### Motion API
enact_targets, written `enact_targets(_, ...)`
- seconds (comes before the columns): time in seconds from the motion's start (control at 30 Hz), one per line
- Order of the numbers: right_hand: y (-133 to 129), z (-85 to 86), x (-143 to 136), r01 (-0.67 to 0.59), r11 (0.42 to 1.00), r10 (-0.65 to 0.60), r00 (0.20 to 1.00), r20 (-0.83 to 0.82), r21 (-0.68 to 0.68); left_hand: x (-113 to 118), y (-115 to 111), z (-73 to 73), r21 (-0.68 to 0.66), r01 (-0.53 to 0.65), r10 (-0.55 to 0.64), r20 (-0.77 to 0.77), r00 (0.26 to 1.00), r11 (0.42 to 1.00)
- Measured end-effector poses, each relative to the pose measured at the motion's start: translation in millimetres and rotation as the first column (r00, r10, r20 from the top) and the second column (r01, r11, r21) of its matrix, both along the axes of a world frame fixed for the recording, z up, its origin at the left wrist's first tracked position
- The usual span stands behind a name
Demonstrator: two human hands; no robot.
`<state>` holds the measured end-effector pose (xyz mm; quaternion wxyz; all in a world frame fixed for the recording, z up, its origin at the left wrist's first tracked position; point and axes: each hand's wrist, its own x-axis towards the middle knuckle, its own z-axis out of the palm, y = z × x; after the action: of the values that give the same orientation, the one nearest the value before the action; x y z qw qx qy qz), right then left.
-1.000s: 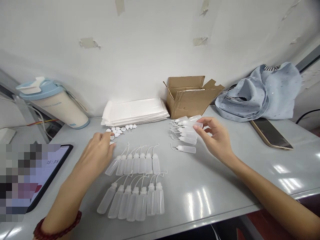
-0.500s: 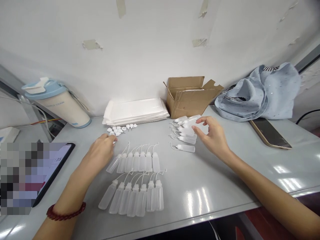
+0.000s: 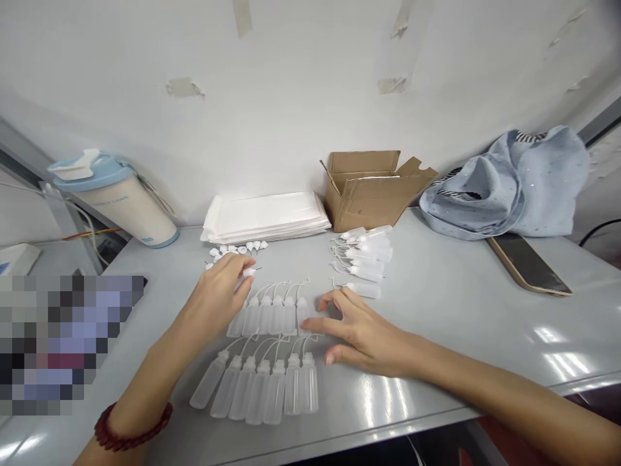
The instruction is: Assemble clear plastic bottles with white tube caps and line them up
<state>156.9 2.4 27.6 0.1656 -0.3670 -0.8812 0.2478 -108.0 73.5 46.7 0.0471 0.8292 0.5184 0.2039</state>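
Between thumb and fingers, my left hand [image 3: 220,291] pinches a white needle-tip cap [image 3: 249,272] whose thin dark needle points right. It hovers over the left end of the back row of clear plastic squeeze bottles [image 3: 264,317]. My right hand [image 3: 356,333] is open, its index fingertip at the rightmost bottle [image 3: 302,312] of that row; whether it touches is unclear. In front lies a second row of bottles [image 3: 246,388] with strap caps. More white needle caps [image 3: 242,250] are gathered behind my left hand. A pile of bottles [image 3: 373,249] lies behind my right hand.
At the back stand a stack of white packets [image 3: 266,213] and an open cardboard box [image 3: 373,200]. A tumbler [image 3: 123,200] leans at the left, near a blurred-out tablet [image 3: 87,323]. A blue cloth bag [image 3: 509,188] and a phone [image 3: 528,265] lie right.
My left hand has lifted a needle cap from the group and moved right. My right hand has left the bottle pile and come forward and left to the back row.
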Motion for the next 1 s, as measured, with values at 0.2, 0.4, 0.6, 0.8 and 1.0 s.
enact_targets(0.2, 7, -3.3, -5, 0.024, 1.000, -0.025, 0.999, 0.045, 0.011, 23, -20, 8.5, 0.356, 0.198, -0.230, 0.050, 0.972, 0.913)
enact_targets(0.4, 6, -3.9, -6, 0.061, 0.998, -0.062, 0.997, 0.039, 0.034, 36, -31, 10.2, 0.430, 0.243, -0.304, 0.078, 0.949, 0.869)
enact_targets(0.6, 4, -1.1, -7, 0.171, 0.985, -0.171, 0.985, -0.027, -0.010, 40, -38, 12.3, 0.430, 0.274, -0.348, 0.101, 0.932, 0.860)
enact_targets(0.8, 6, -10.6, -4, 0.312, 0.950, -0.310, 0.947, -0.087, 0.012, 43, -45, 12.7, 0.332, 0.285, -0.358, 0.184, 0.916, 0.899)
enact_targets(1.0, 10, -14.6, -1, 0.404, 0.914, -0.404, 0.906, -0.126, -0.024, 44, -47, 16.2, 0.096, 0.285, -0.301, 0.328, 0.896, 0.954)
